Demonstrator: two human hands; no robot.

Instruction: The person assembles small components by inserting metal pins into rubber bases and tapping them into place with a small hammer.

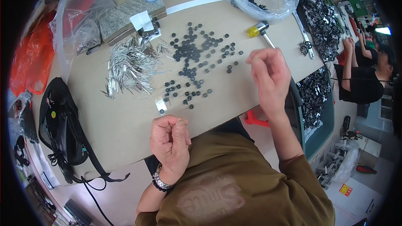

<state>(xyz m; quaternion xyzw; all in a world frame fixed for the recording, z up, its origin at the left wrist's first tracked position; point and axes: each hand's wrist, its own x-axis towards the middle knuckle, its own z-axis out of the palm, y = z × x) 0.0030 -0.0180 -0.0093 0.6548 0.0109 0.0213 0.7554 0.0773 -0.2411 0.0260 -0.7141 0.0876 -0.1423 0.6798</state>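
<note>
Lying mid-frame, small round black discs [187, 53] sit above our left hand [171, 140] and left of our right hand [271, 74]; slender silver metal pins [130, 69] heap upper left, axes mixed, nearer the left hand; both hands curl, thumbs toward fingers; whether they pinch anything, we cannot tell.

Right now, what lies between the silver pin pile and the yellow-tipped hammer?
In the head view, small black discs lie scattered between the pin pile and the hammer.
</note>
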